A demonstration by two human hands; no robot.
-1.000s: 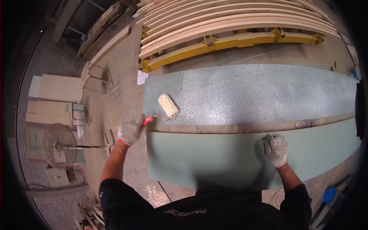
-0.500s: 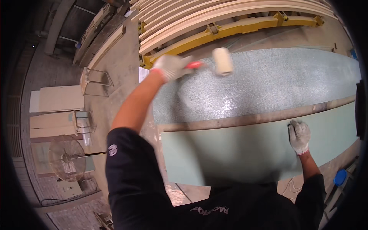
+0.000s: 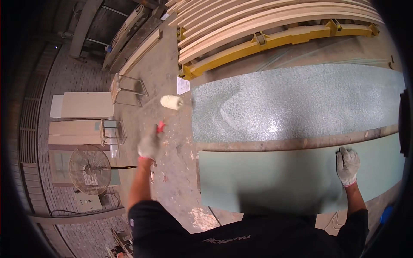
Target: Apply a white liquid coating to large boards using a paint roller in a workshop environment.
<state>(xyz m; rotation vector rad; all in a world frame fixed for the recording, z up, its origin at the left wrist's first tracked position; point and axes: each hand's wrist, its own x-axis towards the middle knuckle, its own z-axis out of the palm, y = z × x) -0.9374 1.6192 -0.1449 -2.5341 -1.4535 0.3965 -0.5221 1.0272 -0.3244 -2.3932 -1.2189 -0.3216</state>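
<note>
My left hand (image 3: 149, 146), in a white glove, grips the red handle of a paint roller (image 3: 171, 102); its white roller head hangs over the floor, left of the boards. My right hand (image 3: 347, 166), also gloved, rests flat on the near pale green board (image 3: 266, 180). Beyond a brown strip lies a second green board (image 3: 301, 103), wet and speckled with glue.
Long pale wooden strips (image 3: 258, 21) lie on a yellow frame (image 3: 275, 41) at the back. On the left floor stand a round fan (image 3: 90, 167), stacked light panels (image 3: 81, 105) and a small metal stand (image 3: 129, 88). A sheet of paper (image 3: 183, 85) lies by the frame.
My left hand swung the roller off the wet board, down and to the left over the floor. The right hand stayed on the near board.
</note>
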